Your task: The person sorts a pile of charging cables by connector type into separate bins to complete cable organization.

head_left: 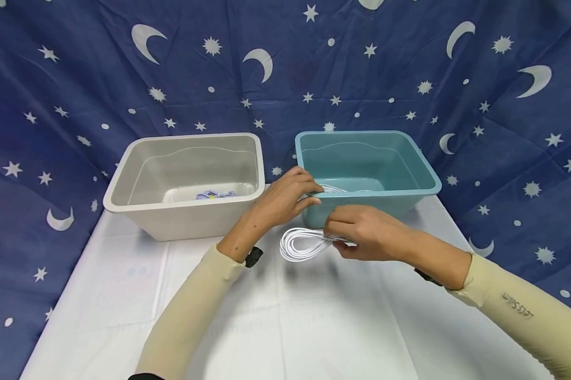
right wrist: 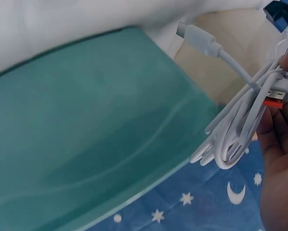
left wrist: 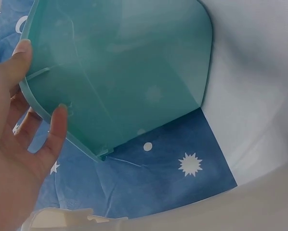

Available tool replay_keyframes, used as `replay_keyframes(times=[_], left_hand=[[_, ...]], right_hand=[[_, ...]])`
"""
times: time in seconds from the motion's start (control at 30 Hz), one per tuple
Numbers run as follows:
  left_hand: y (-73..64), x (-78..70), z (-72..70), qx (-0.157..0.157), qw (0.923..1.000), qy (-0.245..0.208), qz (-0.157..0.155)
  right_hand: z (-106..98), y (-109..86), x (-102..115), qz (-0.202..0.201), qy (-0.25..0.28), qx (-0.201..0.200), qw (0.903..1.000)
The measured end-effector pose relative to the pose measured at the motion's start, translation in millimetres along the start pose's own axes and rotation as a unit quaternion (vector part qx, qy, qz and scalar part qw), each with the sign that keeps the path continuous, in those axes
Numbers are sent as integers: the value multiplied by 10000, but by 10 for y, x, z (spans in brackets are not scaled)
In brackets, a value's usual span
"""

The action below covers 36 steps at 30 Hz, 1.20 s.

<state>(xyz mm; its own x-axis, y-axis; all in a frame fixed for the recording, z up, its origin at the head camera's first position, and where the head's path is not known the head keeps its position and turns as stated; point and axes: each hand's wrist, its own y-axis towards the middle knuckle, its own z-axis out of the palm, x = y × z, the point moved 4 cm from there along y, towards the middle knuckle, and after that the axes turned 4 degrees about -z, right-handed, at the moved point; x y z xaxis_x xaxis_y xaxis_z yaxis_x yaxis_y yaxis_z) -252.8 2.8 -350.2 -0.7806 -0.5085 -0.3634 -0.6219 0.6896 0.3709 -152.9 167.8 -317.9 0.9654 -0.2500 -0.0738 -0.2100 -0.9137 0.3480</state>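
My right hand (head_left: 363, 232) holds a looped bundle of white USB cable (head_left: 302, 245) just in front of the teal bin (head_left: 368, 198). One loop sticks out to the left of the fingers. Close up in the right wrist view, the cable (right wrist: 235, 125) shows a plug with an orange inside and a second, slimmer plug. At the teal bin's near left corner, my left hand (head_left: 283, 195) grips the rim, thumb outside and some fingers over the edge. Inside that bin lies more white cable (head_left: 332, 188), partly hidden by the near wall.
A light grey bin (head_left: 152, 219) stands to the left of the teal one. In it lies a bundled pale cable (head_left: 214, 195) with a yellow spot. Both bins stand on a white cloth (head_left: 285, 316); a blue star-and-moon curtain (head_left: 285, 63) hangs behind and along the sides.
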Motion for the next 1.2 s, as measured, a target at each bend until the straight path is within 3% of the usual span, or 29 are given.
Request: replay_keyframes(times=[0.27,0.5,0.83,1.2], left_hand=[[2,8,-2,-20,10000,43,-26],[11,28,-4,2,9999,144,-58],[37,32,-6,-20,9995,299,56],[29,13,-4,-80,9998,31,187]], right_hand=[[-231,-66,-138,48,1,-156,9999],[-384,-111,-297,376,128,-99,9992],[-539,-233,-553,374,-79,-372,9986],[-603,-398,-937,975,103,-344,9946]])
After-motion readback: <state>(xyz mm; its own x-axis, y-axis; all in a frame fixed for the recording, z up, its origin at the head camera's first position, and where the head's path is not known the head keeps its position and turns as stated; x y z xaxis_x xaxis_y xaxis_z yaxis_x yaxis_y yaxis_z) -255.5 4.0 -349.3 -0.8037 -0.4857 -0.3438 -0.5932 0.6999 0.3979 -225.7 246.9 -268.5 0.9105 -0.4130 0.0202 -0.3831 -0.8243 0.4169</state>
